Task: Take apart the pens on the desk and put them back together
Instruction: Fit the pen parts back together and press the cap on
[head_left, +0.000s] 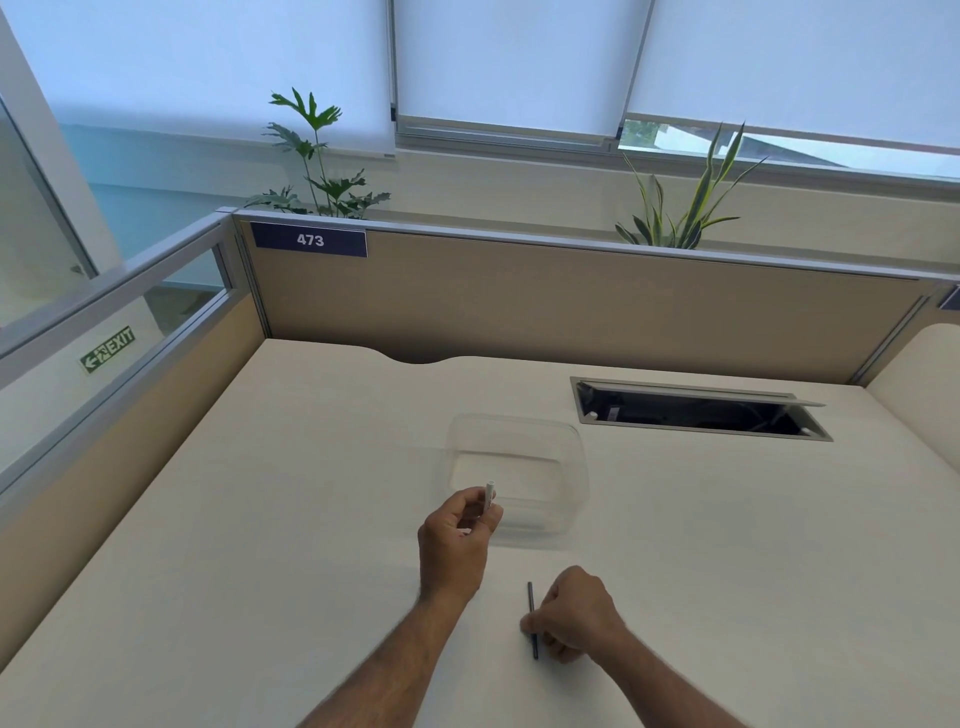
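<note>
My left hand (454, 540) is raised a little above the cream desk (260, 519), its fingers closed around a white pen barrel (490, 493) that points upward. My right hand (574, 613) rests low on the desk to the right and pinches a thin dark pen refill (532, 603), which lies nearly along the line away from me. The refill's lower end shows below my fingers. The two parts are held apart, about a hand's width from each other.
A clear plastic container (519, 467) stands just beyond my left hand. Farther right, an open cable hatch (701, 410) is cut into the desk. Beige partition panels (571, 312) close the back and left sides.
</note>
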